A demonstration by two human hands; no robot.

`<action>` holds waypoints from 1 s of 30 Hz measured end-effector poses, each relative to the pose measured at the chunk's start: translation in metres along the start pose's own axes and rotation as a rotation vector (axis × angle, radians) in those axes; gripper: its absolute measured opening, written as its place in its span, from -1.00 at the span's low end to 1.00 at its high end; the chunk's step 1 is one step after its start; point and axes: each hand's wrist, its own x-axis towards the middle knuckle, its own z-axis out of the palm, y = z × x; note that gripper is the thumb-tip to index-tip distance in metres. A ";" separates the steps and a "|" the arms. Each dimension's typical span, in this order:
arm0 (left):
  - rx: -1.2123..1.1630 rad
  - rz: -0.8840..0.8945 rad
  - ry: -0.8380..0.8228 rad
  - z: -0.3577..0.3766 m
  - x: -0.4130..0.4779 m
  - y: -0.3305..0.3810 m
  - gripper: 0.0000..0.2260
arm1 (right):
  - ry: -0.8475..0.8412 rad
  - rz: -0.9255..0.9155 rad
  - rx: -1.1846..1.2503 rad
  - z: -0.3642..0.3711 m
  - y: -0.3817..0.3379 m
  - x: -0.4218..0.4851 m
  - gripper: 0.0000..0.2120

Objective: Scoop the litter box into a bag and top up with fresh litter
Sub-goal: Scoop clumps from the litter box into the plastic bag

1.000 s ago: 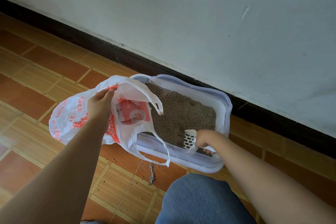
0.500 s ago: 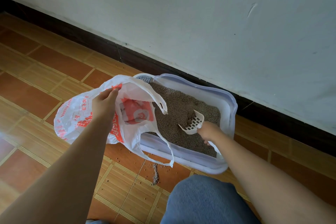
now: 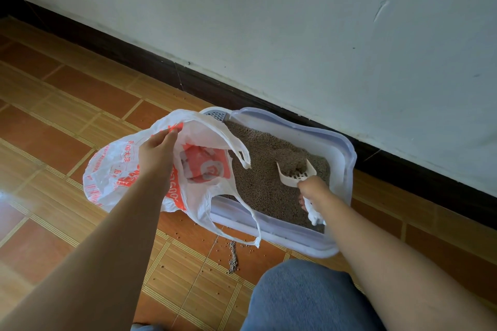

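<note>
Litter [image 3: 258, 166] in box [image 3: 341, 142], clump in scoop [image 3: 293, 172]

Soft daylight, evenly bright – pale glare on floor [image 3: 10, 204] at left edge, wide-angle bowing, corners slightly soft.

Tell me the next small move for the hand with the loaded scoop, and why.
Probably swing the scoop left, kept level, until it is over the bag's open mouth, then tip it. The right hand holds it heaped with litter above the litter box, while the left hand holds the bag open beside the box. Spilled litter on the floor suggests going slowly.
</note>
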 end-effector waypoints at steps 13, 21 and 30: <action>-0.001 -0.017 0.013 -0.001 0.004 0.000 -0.76 | 0.040 -0.317 -0.123 0.023 -0.004 -0.003 -0.84; -0.017 -0.002 -0.001 0.000 0.003 0.001 -0.72 | -0.068 -0.474 -0.118 0.016 0.003 -0.016 -0.83; -0.017 -0.008 0.019 -0.008 0.003 0.004 -0.72 | -0.109 -0.644 -0.188 0.004 0.007 -0.039 -0.91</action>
